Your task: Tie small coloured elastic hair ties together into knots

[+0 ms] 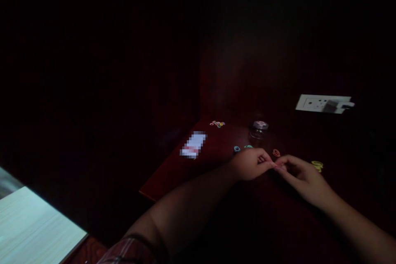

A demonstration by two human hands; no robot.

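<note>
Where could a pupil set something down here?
Bare table shows between the pale rectangle and the jar, and between that rectangle and the left forearm. It is crowded around the left hand and right hand, with coloured rings close by.

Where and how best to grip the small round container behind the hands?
Probably pinch the container across its rim, from above: its circular top faces up, uncovered, while coloured rings lie on its near side. The lower part is dim.
</note>
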